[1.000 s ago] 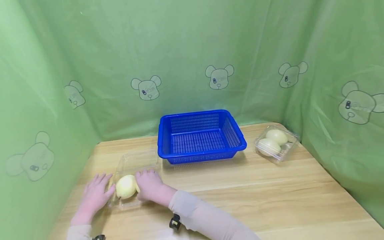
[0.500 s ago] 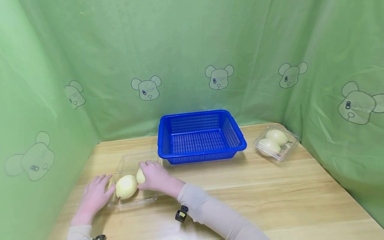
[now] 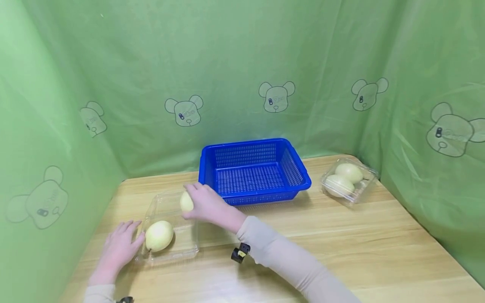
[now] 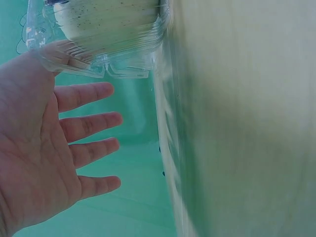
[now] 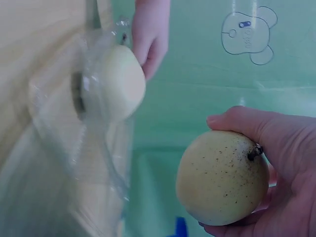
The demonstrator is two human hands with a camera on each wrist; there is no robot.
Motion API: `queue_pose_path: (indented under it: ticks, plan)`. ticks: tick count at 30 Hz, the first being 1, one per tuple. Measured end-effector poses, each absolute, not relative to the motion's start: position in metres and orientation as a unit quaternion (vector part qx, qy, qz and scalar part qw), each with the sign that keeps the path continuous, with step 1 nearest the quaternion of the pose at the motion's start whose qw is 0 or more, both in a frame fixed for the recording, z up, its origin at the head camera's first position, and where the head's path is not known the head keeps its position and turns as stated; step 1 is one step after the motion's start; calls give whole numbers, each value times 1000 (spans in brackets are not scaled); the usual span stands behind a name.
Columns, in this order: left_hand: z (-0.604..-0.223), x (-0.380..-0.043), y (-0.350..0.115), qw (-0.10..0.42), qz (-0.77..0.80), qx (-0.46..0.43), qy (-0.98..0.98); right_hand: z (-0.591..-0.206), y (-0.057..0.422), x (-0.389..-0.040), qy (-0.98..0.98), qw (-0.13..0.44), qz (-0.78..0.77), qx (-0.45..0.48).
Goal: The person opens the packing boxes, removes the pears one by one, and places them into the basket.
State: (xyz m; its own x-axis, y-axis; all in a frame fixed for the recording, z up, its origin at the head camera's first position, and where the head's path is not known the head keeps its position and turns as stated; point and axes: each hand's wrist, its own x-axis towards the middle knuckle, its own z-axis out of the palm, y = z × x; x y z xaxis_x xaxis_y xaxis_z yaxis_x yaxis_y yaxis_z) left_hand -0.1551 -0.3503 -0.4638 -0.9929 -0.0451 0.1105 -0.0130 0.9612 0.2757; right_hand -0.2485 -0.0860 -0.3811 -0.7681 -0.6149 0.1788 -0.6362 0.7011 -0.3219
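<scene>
one pear [image 5: 222,180] has moved away from the other pear [image 3: 159,235] and is now just left of the blue basket [image 3: 261,196] — the right hand [image 3: 209,205] holds it with curled fingers. farther left of this basket, the left hand [image 3: 119,245], fingers straight, touches the clear box [image 3: 182,253] where the other pear lies.

- Speckled pear [image 5: 222,177], gripped in the right hand [image 3: 207,204]: lifted off the clear container's [image 3: 189,253] floor and carried toward the blue basket [image 3: 265,197].
- Gap opened between it and second pear [image 3: 159,235]; the two were touching a second ago.
- Basket's near-left corner now overlapped by the hand.
- Container's right side uncovered.
</scene>
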Motion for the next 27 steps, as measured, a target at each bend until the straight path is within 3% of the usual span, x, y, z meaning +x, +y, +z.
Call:
queue_pose_path:
  ticks: [27]
  plan:
    - [-463, -155, -351, 55, -141, 16, -988, -341, -25, -308, -931, 53, 245, 266]
